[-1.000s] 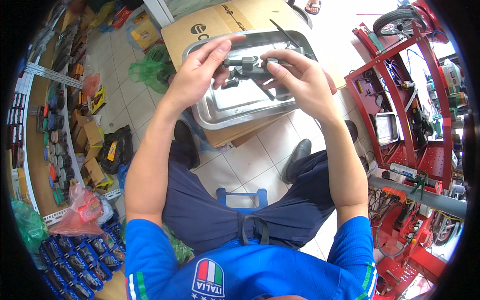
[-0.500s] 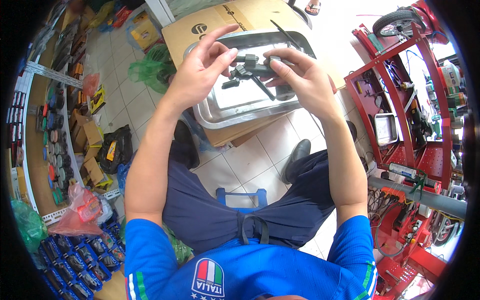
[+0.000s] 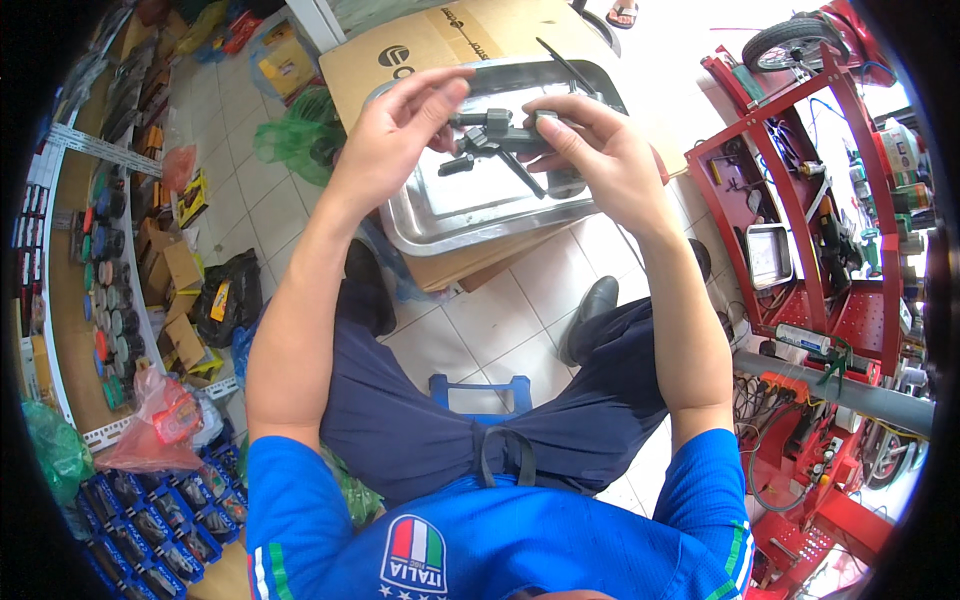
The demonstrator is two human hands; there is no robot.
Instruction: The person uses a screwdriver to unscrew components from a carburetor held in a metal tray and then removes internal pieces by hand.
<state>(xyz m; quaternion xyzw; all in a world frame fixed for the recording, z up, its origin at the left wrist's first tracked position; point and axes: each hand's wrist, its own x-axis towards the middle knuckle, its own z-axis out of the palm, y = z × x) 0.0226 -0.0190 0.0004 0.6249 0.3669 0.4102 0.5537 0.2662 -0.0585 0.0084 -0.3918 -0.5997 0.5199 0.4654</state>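
My right hand (image 3: 610,150) grips the right end of a dark grey metal assembly (image 3: 497,127), thumb on top and fingers around it. This assembly has a blocky middle, a short stub at the lower left and a thin bar slanting down to the right; I cannot make out its exact kind. My left hand (image 3: 405,125) is by its left end, index finger stretched and thumb raised, with nothing visible between them. Whether its lower fingers touch the assembly is hidden. Both hands are above a shiny metal tray (image 3: 425,243), where a thin black rod (image 3: 567,66) leans at the far right.
The tray rests on a cardboard box (image 3: 360,75). Green plastic bags (image 3: 300,138) lie left of it. Stocked shelves (image 3: 110,290) line the left side, with blue parts bins (image 3: 160,520) at lower left. A red metal rack (image 3: 825,200) with tools stands on the right.
My left thumb and fingers have drawn back from the assembly's left end, and the index finger has lowered. My right hand keeps its grip, nearly still.
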